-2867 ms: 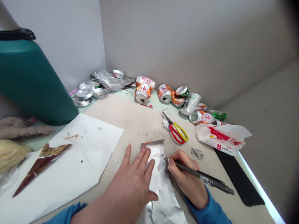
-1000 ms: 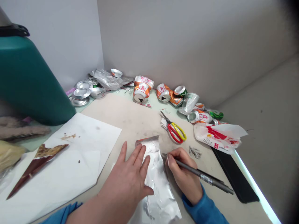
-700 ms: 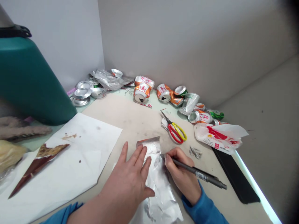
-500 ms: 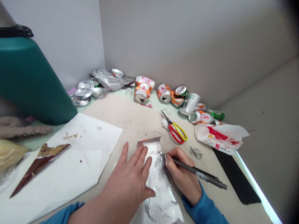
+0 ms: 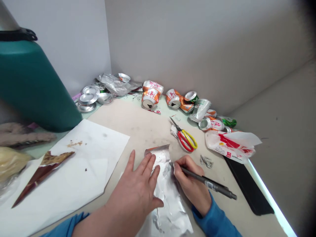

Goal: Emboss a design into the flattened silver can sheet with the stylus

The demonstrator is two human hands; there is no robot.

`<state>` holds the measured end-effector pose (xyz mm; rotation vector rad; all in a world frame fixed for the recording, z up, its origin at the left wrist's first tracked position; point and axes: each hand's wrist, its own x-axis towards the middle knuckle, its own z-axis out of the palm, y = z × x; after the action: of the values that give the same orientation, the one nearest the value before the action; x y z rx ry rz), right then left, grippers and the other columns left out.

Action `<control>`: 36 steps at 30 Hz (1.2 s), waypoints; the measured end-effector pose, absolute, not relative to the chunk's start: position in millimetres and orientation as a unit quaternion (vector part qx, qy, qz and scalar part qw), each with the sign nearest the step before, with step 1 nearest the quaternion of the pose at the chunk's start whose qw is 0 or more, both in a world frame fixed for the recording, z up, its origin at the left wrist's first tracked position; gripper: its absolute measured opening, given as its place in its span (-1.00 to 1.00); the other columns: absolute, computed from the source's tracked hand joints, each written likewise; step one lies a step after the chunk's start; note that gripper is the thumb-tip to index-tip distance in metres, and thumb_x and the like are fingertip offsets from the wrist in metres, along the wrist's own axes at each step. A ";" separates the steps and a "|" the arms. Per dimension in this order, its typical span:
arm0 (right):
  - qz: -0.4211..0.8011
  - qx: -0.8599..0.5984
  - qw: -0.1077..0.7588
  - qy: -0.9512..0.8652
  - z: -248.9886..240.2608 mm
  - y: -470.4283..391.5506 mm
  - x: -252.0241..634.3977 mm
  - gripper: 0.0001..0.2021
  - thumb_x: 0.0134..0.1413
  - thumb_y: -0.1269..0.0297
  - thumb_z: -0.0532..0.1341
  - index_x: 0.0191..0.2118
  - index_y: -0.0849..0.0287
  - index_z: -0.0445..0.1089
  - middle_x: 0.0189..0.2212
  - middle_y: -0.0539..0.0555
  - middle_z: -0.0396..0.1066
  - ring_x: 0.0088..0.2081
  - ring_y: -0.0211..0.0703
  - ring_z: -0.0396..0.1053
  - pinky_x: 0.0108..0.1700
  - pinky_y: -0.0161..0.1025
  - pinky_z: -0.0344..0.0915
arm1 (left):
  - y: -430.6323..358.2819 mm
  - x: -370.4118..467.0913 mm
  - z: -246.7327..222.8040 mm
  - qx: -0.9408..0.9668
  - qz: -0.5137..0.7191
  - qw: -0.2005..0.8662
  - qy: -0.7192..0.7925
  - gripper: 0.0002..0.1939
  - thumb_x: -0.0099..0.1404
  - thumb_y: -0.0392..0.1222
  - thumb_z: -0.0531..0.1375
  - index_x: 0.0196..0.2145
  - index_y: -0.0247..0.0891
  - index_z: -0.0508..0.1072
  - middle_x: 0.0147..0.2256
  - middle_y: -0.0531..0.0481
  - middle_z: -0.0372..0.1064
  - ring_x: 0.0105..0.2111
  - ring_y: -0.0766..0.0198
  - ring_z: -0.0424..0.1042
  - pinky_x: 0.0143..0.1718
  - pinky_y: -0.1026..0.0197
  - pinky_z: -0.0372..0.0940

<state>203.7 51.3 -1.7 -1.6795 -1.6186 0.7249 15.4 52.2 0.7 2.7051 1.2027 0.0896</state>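
A crumpled silvery metal sheet (image 5: 168, 200) lies before me, its top end curled up. My left hand (image 5: 138, 187) rests flat across its left side with the fingers spread. In my right hand (image 5: 194, 186) is a dark grey pen (image 5: 209, 182), gripped near its point. The pen's tip meets the right edge of the sheet, just below the curled end; the tip itself is hard to make out. Beyond my right hand lie scissors (image 5: 186, 138) with one red and one yellow handle.
Several crushed drink cans (image 5: 151, 95) line the wall. Silver can ends (image 5: 87, 98) are piled at back left, beside a big teal bottle (image 5: 37, 85). White paper (image 5: 81, 177) holds a brown cone-shaped scrap (image 5: 41, 177). A red-and-white wrapper (image 5: 232, 146) overlaps a black flat object (image 5: 249, 187).
My right hand and the pen have shifted very slightly to the left. My left hand and the sheet stay nearly where they were.
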 end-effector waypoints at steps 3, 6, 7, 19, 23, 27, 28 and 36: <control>0.278 -0.646 0.345 -0.622 -1.6 51.5 203.4 -0.83 0.08 0.27 0.15 -0.49 0.14 0.23 -0.64 -0.12 0.23 -0.57 -0.30 0.19 -0.51 -0.37 0.13 | 50.4 15.2 1.1 0.909 0.029 0.093 0.406 -0.26 0.21 0.25 0.08 0.14 -0.39 0.24 0.19 -0.40 -0.05 0.24 -0.10 -0.04 0.13 -0.48 -0.23; 0.281 -0.647 0.346 -0.618 -1.8 51.3 203.2 -0.83 0.08 0.26 0.15 -0.49 0.14 0.22 -0.64 -0.11 0.24 -0.56 -0.29 0.20 -0.50 -0.37 0.14 | 49.6 15.5 3.0 0.908 0.019 0.097 0.408 -0.25 0.21 0.25 0.08 0.14 -0.40 0.23 0.19 -0.41 -0.06 0.24 -0.12 -0.04 0.12 -0.49 -0.22; 0.281 -0.648 0.346 -0.617 -1.9 51.3 203.3 -0.83 0.08 0.26 0.14 -0.49 0.14 0.22 -0.64 -0.11 0.24 -0.56 -0.28 0.20 -0.50 -0.36 0.15 | 49.7 15.7 3.6 0.908 0.016 0.098 0.408 -0.25 0.21 0.25 0.08 0.14 -0.40 0.23 0.19 -0.41 -0.06 0.24 -0.12 -0.04 0.12 -0.49 -0.22; 0.274 -0.653 0.336 -0.621 -1.3 51.1 203.2 -0.81 0.09 0.24 0.14 -0.50 0.13 0.20 -0.66 -0.11 0.23 -0.58 -0.28 0.21 -0.50 -0.35 0.16 | 50.3 16.6 1.2 0.909 0.018 0.094 0.406 -0.26 0.23 0.26 0.04 0.15 -0.40 0.22 0.20 -0.40 -0.06 0.25 -0.11 -0.06 0.12 -0.50 -0.23; 0.273 -0.654 0.333 -0.622 -0.7 49.7 203.6 -0.80 0.10 0.24 0.13 -0.50 0.13 0.19 -0.64 -0.11 0.24 -0.57 -0.28 0.21 -0.49 -0.34 0.17 | 51.5 17.3 2.3 0.908 0.005 0.104 0.407 -0.24 0.22 0.26 0.05 0.16 -0.41 0.20 0.20 -0.41 -0.08 0.25 -0.11 -0.07 0.12 -0.51 -0.25; 0.268 -0.651 0.331 -0.629 -0.4 48.8 203.9 -0.80 0.10 0.25 0.13 -0.51 0.13 0.19 -0.64 -0.11 0.21 -0.57 -0.29 0.20 -0.50 -0.34 0.15 | 52.5 17.7 3.1 0.907 0.005 0.100 0.409 -0.25 0.23 0.26 0.04 0.16 -0.39 0.21 0.20 -0.40 -0.08 0.25 -0.10 -0.07 0.12 -0.51 -0.24; 0.267 -0.650 0.330 -0.631 -0.4 48.9 204.0 -0.80 0.10 0.25 0.13 -0.51 0.13 0.19 -0.65 -0.11 0.21 -0.57 -0.29 0.20 -0.50 -0.34 0.15 | 52.4 17.7 3.2 0.907 0.006 0.098 0.410 -0.26 0.23 0.26 0.04 0.16 -0.39 0.21 0.21 -0.40 -0.09 0.25 -0.10 -0.07 0.12 -0.51 -0.24; 0.253 -0.647 0.324 -0.642 -2.2 50.3 204.9 -0.81 0.11 0.25 0.12 -0.50 0.13 0.19 -0.65 -0.11 0.24 -0.57 -0.28 0.22 -0.50 -0.33 0.17 | 51.7 17.7 4.1 0.907 0.005 0.100 0.410 -0.26 0.23 0.25 0.05 0.16 -0.38 0.21 0.20 -0.39 -0.08 0.25 -0.11 -0.06 0.11 -0.52 -0.23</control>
<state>204.9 50.3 -2.2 -1.6982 -1.6825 0.6635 17.7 51.7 4.1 2.6806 1.2107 0.0139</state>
